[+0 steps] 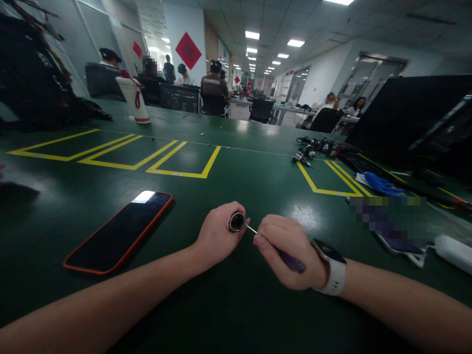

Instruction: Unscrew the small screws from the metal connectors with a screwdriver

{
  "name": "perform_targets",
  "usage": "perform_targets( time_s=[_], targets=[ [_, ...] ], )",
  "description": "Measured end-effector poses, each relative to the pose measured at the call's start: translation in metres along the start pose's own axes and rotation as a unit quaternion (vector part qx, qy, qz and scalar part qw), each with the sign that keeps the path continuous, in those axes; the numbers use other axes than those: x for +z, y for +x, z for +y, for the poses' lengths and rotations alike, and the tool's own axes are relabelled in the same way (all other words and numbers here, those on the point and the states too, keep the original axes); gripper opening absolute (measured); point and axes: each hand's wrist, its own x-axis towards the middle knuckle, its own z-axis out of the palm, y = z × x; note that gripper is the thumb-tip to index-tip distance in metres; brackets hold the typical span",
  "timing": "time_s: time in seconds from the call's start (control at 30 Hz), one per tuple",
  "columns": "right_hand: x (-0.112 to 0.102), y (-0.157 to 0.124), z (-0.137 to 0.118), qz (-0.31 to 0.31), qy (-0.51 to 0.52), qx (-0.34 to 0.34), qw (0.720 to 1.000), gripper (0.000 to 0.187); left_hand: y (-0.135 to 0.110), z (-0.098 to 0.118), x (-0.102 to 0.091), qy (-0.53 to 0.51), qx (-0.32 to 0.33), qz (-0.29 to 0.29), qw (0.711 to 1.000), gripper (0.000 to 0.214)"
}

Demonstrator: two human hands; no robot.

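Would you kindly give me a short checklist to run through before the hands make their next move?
1. Left hand gripping the round part: ok, fingers wrapped around it.
2. Right hand holding the screwdriver by its purple handle: ok.
3. Screwdriver tip seated in the round part: cannot tell; it is too small to make out.
4. Phone apart from both hands: ok.
5. Cup out of the way: ok, far beyond the hands.

Behind the right fingers (271, 228) sits a wristwatch (337, 260): dark, round-cornered screen (329, 250), pale strap (338, 279) with small holes near its lower edge. Both forearms (147, 290) are bare.
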Motion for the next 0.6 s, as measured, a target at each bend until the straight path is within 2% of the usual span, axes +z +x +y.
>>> perform_targets(
  time_s=[0.3,0.47,0.6],
  targets=[
    [0.0058,-0.0054,0.0055,-0.051,-0.074,-0.078,0.993,0.019,0.0021,0.0007,-0.001,-0.093,-0.045,0.005,0.995,0.014],
    [0.0076,-0.0066,0.0085,-0.051,-0.111,-0.11,0.986,0.02,0.002,0.0012,-0.0003,-0.112,-0.05,0.001,0.993,0.015],
    [0.0044,-0.0045,0.0047,-0.037,-0.091,-0.102,0.99,0.02,0.0029,0.0016,-0.001,-0.125,-0.068,-0.003,0.99,0.015]
  ],
)
